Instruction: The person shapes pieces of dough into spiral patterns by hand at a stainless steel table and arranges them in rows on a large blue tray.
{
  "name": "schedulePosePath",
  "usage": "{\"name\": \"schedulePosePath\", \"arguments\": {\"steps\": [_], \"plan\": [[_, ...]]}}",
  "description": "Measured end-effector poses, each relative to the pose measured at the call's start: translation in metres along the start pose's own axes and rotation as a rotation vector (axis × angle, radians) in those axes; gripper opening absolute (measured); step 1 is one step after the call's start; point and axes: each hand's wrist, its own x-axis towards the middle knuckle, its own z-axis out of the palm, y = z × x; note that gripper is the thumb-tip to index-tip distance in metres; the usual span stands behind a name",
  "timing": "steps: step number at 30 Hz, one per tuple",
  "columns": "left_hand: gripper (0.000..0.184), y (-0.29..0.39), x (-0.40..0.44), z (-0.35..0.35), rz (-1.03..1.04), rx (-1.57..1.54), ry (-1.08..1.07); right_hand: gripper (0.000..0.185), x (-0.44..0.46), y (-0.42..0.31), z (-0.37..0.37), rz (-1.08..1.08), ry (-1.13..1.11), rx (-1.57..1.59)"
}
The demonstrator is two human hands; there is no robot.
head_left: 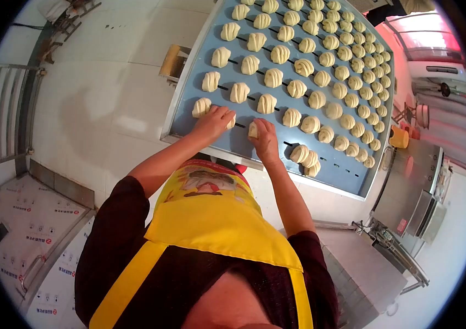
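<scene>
A large blue-grey tray [189,122] with a metal rim and dark slots bears rows of pale, ridged dough pieces. At its near left corner my left hand [214,124] is closed on a dough piece [231,122], partly hidden by the fingers, beside another dough piece [201,107]. To the right, my right hand [266,138] has its fingers round a dough piece [253,130] near the tray's front edge. Several dough pieces [299,153] sit bunched together to the right of that hand.
A yellow apron [216,219] covers my front, just below the tray. Beyond the tray's left edge is a wooden roller-like object [172,60]. Metal equipment [408,189] and an orange container [399,137] stand at the right. A metal railing [8,112] is far left.
</scene>
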Motion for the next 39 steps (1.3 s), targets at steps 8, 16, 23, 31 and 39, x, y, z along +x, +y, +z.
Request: {"name": "schedulePosePath", "arguments": {"steps": [8, 16, 23, 31, 39], "plan": [[0.065, 0.003, 0.0, -0.002, -0.123, -0.021, -0.143, 0.069, -0.003, -0.004, 0.023, 0.067, 0.063, 0.017], [0.074, 0.066, 0.032, -0.008, 0.175, 0.138, -0.148, 0.092, -0.055, 0.027, -0.069, 0.218, 0.087, -0.464], [0.068, 0.051, 0.035, 0.059, -0.014, 0.075, -0.314, 0.061, -0.079, 0.101, -0.075, 0.101, -0.042, -0.394], [0.073, 0.071, 0.029, 0.053, -0.049, 0.129, -0.224, 0.081, -0.066, 0.067, -0.118, 0.057, -0.432, -0.423], [0.08, 0.087, 0.028, 0.056, -0.117, 0.118, -0.079, 0.071, -0.054, 0.075, -0.087, 0.143, -0.229, -0.013]]}}
